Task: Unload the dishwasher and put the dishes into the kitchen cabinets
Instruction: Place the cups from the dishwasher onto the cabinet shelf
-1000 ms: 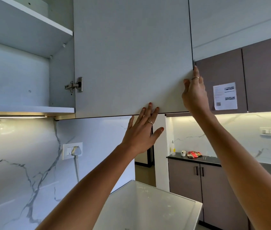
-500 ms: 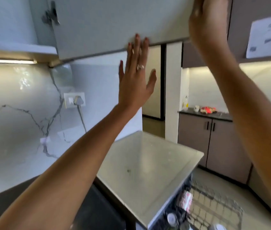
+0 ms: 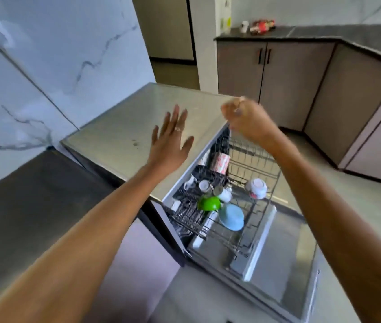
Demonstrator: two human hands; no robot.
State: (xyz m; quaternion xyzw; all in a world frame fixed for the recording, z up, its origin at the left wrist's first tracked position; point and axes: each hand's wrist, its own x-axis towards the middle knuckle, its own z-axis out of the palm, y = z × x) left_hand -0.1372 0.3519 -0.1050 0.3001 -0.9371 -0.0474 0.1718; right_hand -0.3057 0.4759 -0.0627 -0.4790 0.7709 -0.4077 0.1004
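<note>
Looking down, I see the left hand (image 3: 169, 142) flat and spread over the steel worktop (image 3: 124, 127), fingers (image 3: 180, 117) straight and apart, holding nothing; a ring sits on one finger. I can't tell if the palm touches the top or hovers. The right hand (image 3: 246, 120) is raised just right of the left fingers, over the worktop's corner; it's motion-blurred, fingers loosely curled, and I can't tell if they grip anything.

The dishwasher (image 3: 278, 257) is below both hands, door dropped open, rack (image 3: 254, 169) pulled out. Under the right fingers in the rack: a patterned cup (image 3: 219, 162) nearest the cavity, a white bowl (image 3: 256, 188) upside down toward the rack's right side. Below the left fingers, nearer me: a white mug (image 3: 190, 181), a small cup (image 3: 205, 185), another mug (image 3: 223, 193), a green bowl (image 3: 209, 203), then a pale blue bowl (image 3: 231, 216) tilted on its edge beside the green one.

The dark worktop (image 3: 28, 206) lies left of the left forearm. Far beyond the right fingers, base cabinets (image 3: 275, 71) carry a dark top with a red packet (image 3: 261, 26) and a small white cup (image 3: 244, 26).
</note>
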